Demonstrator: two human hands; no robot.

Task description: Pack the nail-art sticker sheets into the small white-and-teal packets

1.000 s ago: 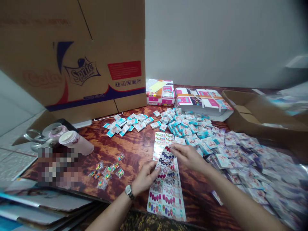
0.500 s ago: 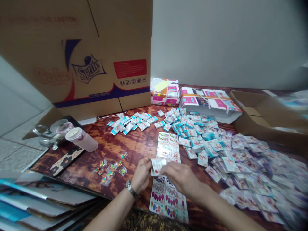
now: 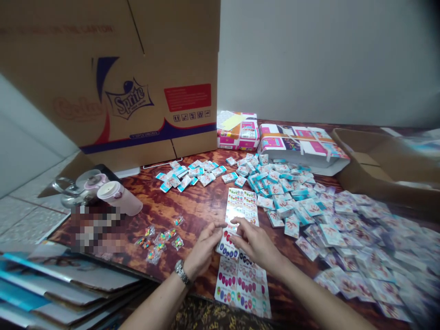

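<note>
A long sheet of nail stickers [image 3: 227, 280], printed with rows of coloured nail shapes, lies on the table in front of me. My left hand [image 3: 205, 245], with a metal watch at the wrist, is at its left edge, thumb and fingers closed on the sticker paper. Over the sheet's middle is my right hand [image 3: 256, 243], index finger bent and thumb apart from it, nothing visible between them. Small white and blue boxes [image 3: 292, 225] with a hand picture are heaped to the right. Several clear sachets of coloured pieces [image 3: 161, 238] lie left of my hands.
A large Sprite carton [image 3: 137, 68] stands at the back left. A pink cup [image 3: 125, 199] is in front of it. Printed packages [image 3: 302, 142] and an open cardboard box [image 3: 388, 178] line the back right. Stacked flat cardboard [image 3: 68, 279] sits at lower left.
The white folded paper raised between both hands is down over the sheet now. My right hand's fingers have come apart, and the view has shifted slightly.
</note>
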